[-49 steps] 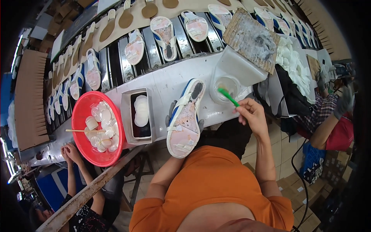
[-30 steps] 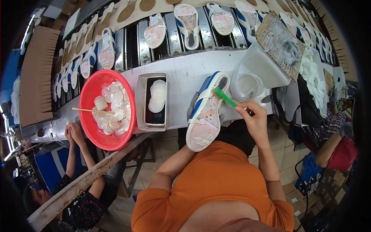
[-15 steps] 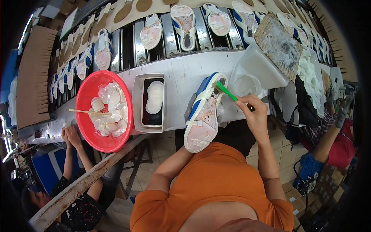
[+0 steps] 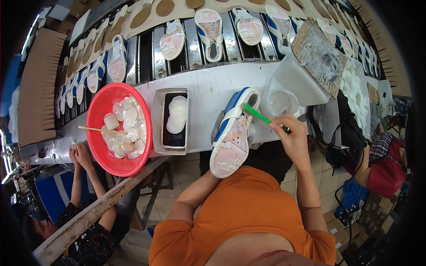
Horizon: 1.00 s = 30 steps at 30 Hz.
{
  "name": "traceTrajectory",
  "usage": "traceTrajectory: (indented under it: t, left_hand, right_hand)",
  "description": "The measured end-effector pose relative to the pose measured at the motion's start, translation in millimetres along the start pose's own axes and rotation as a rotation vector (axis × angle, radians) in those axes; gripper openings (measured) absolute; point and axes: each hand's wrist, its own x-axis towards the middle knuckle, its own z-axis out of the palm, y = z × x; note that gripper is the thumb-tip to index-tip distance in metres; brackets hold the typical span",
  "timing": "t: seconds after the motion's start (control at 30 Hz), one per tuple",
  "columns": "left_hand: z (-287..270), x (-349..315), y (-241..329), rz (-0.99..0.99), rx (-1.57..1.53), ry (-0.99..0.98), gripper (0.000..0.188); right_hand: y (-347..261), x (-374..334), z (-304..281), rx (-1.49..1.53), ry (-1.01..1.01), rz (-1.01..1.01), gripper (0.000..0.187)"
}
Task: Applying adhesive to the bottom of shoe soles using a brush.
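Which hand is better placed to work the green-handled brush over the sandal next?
Probably the right hand: it holds the green-handled brush, with its head over the narrower part of the sandal. The left hand, mostly hidden beneath, shows fingers at both edges, apparently supporting the sandal.

No lettering, label or number can be read here

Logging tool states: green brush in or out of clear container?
Out: right hand holds the green brush, its head over the sandal.

Red basin (image 4: pixel 126 166), whitish discs (image 4: pixel 130 116) inside, 1 thin stick (image 4: pixel 95 129) across; rusty bar (image 4: pixel 104 205) nearby.
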Motion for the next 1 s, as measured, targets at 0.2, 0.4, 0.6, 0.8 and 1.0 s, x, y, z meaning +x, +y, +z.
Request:
traceTrajectory:
  t: [0.2,0.4,0.6,0.8,1.0]
  left_hand:
    - [1,4,0,-0.029,-0.033,-0.079,0.060]
    - [-4,2,2,-0.029,-0.079,-0.143,0.058]
    - [-6,0,4,-0.007,-0.111,-0.198,0.057]
    - [-8,0,-3,0.008,-0.147,-0.261,0.056]
    - [-13,-2,-2,0.020,-0.202,-0.286,0.054]
  right_hand:
    - [8,16,-1,-0.059,0.064,0.009,0.011]
    - [15,13,-1,0.002,0.060,0.051,0.011]
    - [9,-9,1,0.266,-0.176,0.170,0.010]
    - [-4,-24,1,0.279,-0.160,0.066,0.011]
    - [-25,-32,2,0.187,-0.133,-0.100,0.015]
